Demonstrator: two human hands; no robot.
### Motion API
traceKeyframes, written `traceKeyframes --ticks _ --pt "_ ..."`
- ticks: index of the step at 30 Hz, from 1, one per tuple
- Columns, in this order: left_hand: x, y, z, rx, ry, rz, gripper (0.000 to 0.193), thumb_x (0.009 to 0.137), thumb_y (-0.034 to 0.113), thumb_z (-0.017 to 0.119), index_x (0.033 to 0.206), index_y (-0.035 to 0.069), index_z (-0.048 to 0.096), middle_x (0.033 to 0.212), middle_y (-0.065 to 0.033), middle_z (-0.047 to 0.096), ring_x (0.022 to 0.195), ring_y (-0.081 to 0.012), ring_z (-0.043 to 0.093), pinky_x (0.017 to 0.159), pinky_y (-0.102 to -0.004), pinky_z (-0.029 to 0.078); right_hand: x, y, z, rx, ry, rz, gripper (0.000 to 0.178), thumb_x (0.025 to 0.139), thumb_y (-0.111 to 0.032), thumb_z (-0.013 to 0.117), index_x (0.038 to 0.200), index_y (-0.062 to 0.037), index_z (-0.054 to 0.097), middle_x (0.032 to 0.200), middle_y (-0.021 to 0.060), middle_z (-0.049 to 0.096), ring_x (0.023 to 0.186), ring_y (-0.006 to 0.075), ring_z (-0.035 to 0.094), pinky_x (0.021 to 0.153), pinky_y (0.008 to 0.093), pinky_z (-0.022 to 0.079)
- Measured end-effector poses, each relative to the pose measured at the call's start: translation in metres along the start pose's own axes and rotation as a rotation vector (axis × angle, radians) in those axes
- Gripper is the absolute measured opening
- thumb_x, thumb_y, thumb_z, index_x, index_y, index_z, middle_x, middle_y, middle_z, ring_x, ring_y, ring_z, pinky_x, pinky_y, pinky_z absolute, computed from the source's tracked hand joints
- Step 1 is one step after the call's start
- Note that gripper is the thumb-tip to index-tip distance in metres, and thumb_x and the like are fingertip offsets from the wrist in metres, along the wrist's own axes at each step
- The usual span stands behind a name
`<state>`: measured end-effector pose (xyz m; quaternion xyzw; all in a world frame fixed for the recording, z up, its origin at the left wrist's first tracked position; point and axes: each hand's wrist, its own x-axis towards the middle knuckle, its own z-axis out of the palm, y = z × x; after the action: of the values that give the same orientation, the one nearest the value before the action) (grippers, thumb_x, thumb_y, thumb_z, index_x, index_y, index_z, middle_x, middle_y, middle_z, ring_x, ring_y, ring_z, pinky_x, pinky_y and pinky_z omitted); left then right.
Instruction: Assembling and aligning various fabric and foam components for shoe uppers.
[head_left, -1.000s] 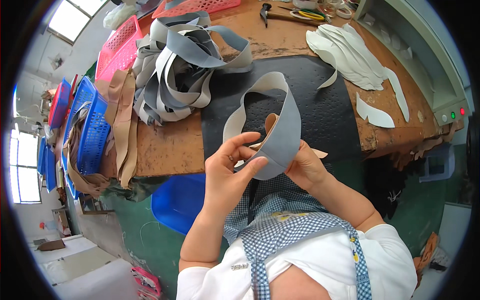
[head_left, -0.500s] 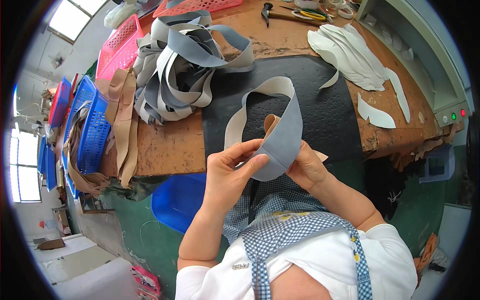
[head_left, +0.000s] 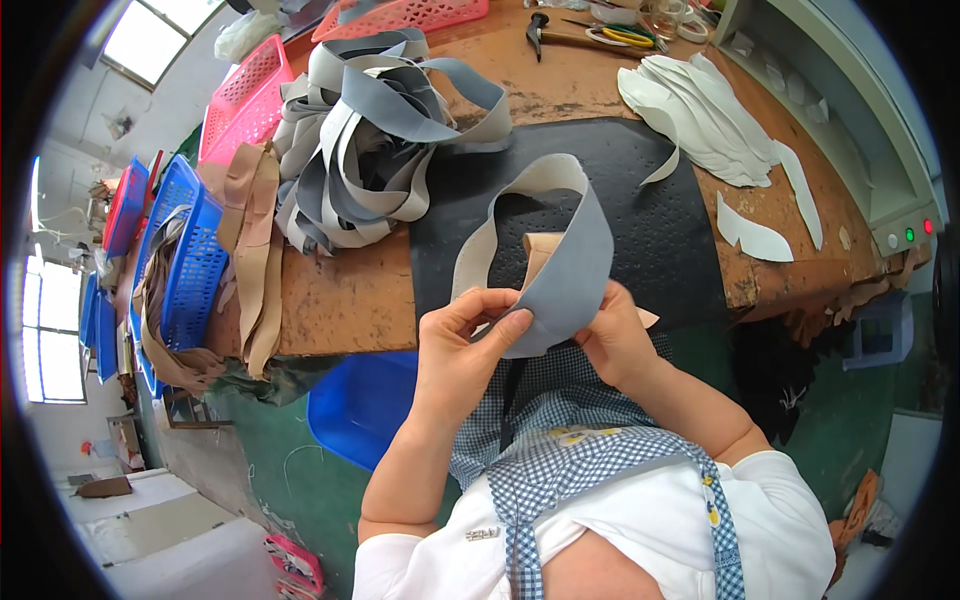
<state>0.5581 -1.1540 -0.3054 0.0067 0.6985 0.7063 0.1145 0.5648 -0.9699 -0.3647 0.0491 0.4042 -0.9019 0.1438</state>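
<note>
- Over the black mat [head_left: 665, 240], you hold the grey loop [head_left: 572, 282], a tan piece [head_left: 541, 256] inside.
- Your left hand [head_left: 462, 340] pinches its lower end; whether your right hand [head_left: 622, 342] pinches too, I can't tell.
- Positioning the loop seems in hand; next calls for steady fingers.

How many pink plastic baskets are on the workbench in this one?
2: one pink basket at the upper left of the heap of grey strips, the other beyond the heap at the picture's top edge. More may be hidden.
</note>
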Motion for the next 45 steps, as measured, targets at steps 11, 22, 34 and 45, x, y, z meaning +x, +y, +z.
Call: traceKeyframes --ticks 11,22,34,45 --pt "-0.007 0.010 -0.012 0.350 -0.019 0.105 0.009 0.085 0.003 0.067 0.091 -0.002 0.063 0.091 -0.0039 0.061 0.089 -0.0114 0.054 0.082 -0.0261 0.044 0.005 -0.033 0.002 0.133 -0.206 -0.043 0.052 0.083 -0.005 0.067 0.130 -0.0032 0.046 0.122 0.0121 0.056 0.117 0.0220 0.056 0.102 0.0407 0.045" --pt "-0.009 0.010 0.005 0.299 0.001 -0.002 0.024 0.085 0.015 0.074 0.098 -0.005 0.069 0.077 -0.0064 0.068 0.071 -0.0081 0.061 0.065 -0.0231 0.049 0.011 -0.039 0.016 -0.077 -0.001 0.113 0.034 0.081 -0.009 0.076 0.111 -0.0005 0.061 0.101 0.0101 0.068 0.092 0.0178 0.067 0.083 0.0317 0.055" --pt "-0.004 0.002 -0.003 0.318 -0.057 0.031 0.023 0.084 0.012 0.074 0.102 -0.003 0.071 0.077 0.0010 0.065 0.070 -0.0047 0.055 0.062 -0.0202 0.045 0.016 -0.032 0.025 -0.210 0.072 0.019 0.027 0.079 -0.002 0.075 0.103 0.0012 0.064 0.092 0.0080 0.069 0.085 0.0173 0.068 0.079 0.0311 0.055" --pt "-0.021 -0.001 0.006 0.265 0.064 -0.034 0.022 0.087 0.009 0.070 0.105 -0.002 0.071 0.073 -0.0044 0.069 0.066 -0.0042 0.059 0.060 -0.0209 0.047 0.025 -0.044 0.010 -0.011 0.020 0.077 0.032 0.085 -0.012 0.072 0.114 -0.0036 0.060 0.101 0.0071 0.068 0.091 0.0161 0.067 0.085 0.0327 0.055"
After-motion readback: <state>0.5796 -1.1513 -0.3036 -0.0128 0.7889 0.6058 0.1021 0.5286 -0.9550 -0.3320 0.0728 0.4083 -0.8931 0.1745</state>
